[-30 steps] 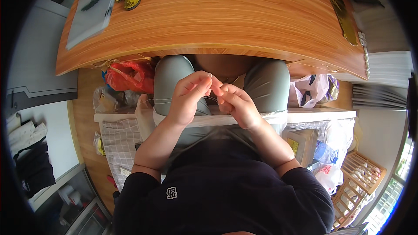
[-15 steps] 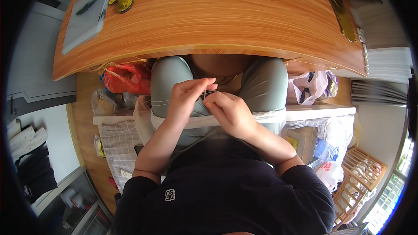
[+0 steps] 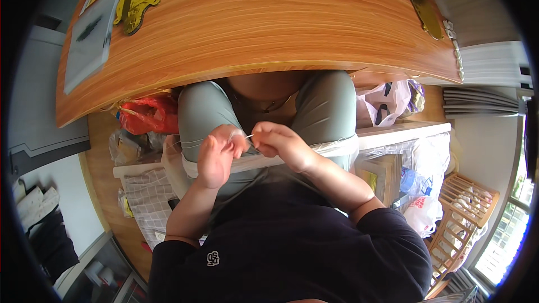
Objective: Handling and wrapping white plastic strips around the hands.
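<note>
My right hand (image 3: 281,143) is closed in a pinch over my lap. From its fingertips a thin, pale, stick-like piece (image 3: 249,136) points toward my other hand; its exact kind is too small to tell. My left hand (image 3: 218,154) is turned palm up with fingers curled, and white thread (image 3: 237,133) lies around its fingertips. The two hands are close together but apart, bridged by the pale piece. Faint strands trail off to the left of my left hand. Both hands are above my grey-green trousers (image 3: 205,106), nearer to me than the desk edge.
A wooden desk (image 3: 252,28) spans the far side, bearing a clear plastic sleeve (image 3: 90,39) and gold shiny pieces (image 3: 140,0). A red bag (image 3: 149,115) is left of my knees, a pale pink bag (image 3: 384,104) right. A wooden rack (image 3: 463,202) stands far right.
My left hand has turned palm up and moved left and nearer me, away from my right hand. The pale piece, upright before, now lies nearly level. The whole view has shifted slightly.
</note>
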Motion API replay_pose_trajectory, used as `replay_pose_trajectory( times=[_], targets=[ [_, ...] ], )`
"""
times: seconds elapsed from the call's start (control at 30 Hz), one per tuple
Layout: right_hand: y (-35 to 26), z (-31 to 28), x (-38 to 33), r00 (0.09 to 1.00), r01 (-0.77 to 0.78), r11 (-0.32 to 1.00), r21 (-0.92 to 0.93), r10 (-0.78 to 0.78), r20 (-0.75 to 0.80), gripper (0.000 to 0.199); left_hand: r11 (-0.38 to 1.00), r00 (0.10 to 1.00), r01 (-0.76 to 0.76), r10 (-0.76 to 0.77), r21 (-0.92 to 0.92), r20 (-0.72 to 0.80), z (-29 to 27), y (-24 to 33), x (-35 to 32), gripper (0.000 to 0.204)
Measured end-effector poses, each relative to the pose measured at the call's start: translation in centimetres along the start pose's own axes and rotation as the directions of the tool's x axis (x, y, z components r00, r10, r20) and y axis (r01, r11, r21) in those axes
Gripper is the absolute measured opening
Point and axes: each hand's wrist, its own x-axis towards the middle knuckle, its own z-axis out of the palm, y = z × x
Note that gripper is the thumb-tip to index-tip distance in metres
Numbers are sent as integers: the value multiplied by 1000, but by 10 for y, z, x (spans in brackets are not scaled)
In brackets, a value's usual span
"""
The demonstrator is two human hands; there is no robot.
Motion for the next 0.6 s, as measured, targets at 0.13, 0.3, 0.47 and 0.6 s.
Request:
replay_pose_trajectory(
  times=[0.13, 0.3, 0.47, 0.6],
  targets=[
    [-4, 5, -6, 978, 208, 978, -27, -208, 24, 25, 847, 894, -267, 39, 459, 447, -19, 23, 17, 53],
    [-3, 7, -4, 997, 34, 992, -119, -25, 71, 24, 987, 962, -124, 94, 103, 255, -3, 19, 4, 58],
    [-2, 14, -13, 966, 252, 968, -8, -251, 60, 24, 204, 835, -549, 176, 810, 521, -11, 38, 18, 59],
    [7, 10, -6, 997, 34, 992, -119, -26, 66, 24, 982, 973, -16, -28, 188, 230, -1, 32, -1, 53]
  ],
)
